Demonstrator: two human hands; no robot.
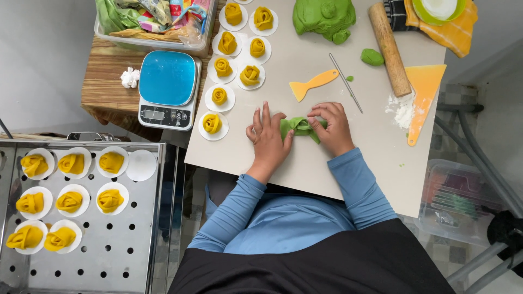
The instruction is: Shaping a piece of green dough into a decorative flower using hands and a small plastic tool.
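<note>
A small rolled piece of green dough (298, 127) lies on the beige work board (305, 163) between my hands. My left hand (268, 139) rests flat with fingers spread, its thumb side touching the roll's left end. My right hand (332, 127) curls its fingers over the roll's right end, pinching it. A large lump of green dough (322, 17) sits at the board's far edge, and a small green ball (372, 56) lies beside the wooden rolling pin (389, 48).
Yellow rose-shaped dough pieces on white paper rounds (212, 124) line the board's left side. More fill a perforated steel tray (109, 245) at lower left. A blue kitchen scale (167, 87), orange fish-shaped cutter (313, 83), thin metal rod (345, 83), orange scraper (423, 95) and flour (400, 109) lie around.
</note>
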